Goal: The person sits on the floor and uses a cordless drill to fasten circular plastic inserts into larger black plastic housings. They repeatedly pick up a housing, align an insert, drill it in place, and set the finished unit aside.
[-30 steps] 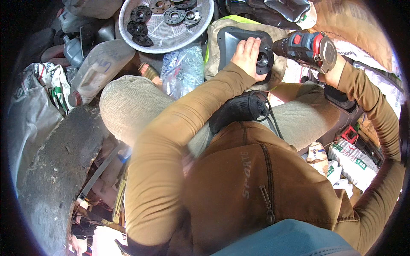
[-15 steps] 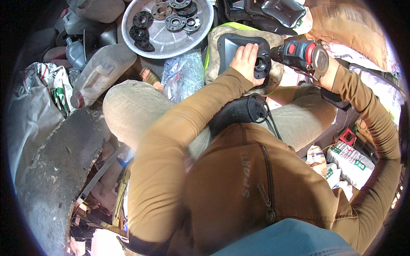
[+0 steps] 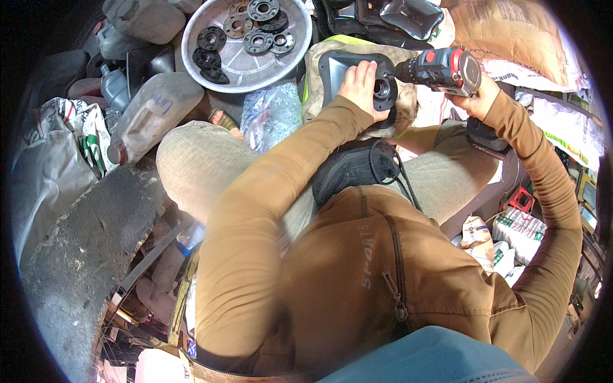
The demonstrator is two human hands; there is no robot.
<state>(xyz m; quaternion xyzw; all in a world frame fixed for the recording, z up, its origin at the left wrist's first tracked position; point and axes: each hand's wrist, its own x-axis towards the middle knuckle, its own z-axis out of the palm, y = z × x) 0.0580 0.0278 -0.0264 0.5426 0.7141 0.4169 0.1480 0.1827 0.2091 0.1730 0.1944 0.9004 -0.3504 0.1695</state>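
A black moulded plastic part (image 3: 332, 70) with a rectangular rim lies on a beige cloth bundle in front of me. At its right side is a round black flange (image 3: 385, 90) with a central hole. My left hand (image 3: 361, 89) grips the part beside the flange, fingers over the top. In my right hand (image 3: 477, 96) is a grey and red cordless drill (image 3: 437, 67), held nearly level. Its chuck points left, at the upper right edge of the flange; I cannot tell whether the bit touches it.
A grey mesh basket (image 3: 185, 54) holds several round flanges. Next to it lies a clear plastic bag (image 3: 271, 115) of small pieces. Grey jugs (image 3: 156, 108) lie to the left, more black moulded parts (image 3: 415, 18) at the back, a brown sack (image 3: 511, 38) at the back right.
The drill has swung slightly, and more of my right hand shows below it. My right forearm has shifted left. My left hand keeps its grip; the whole view has shifted a little.
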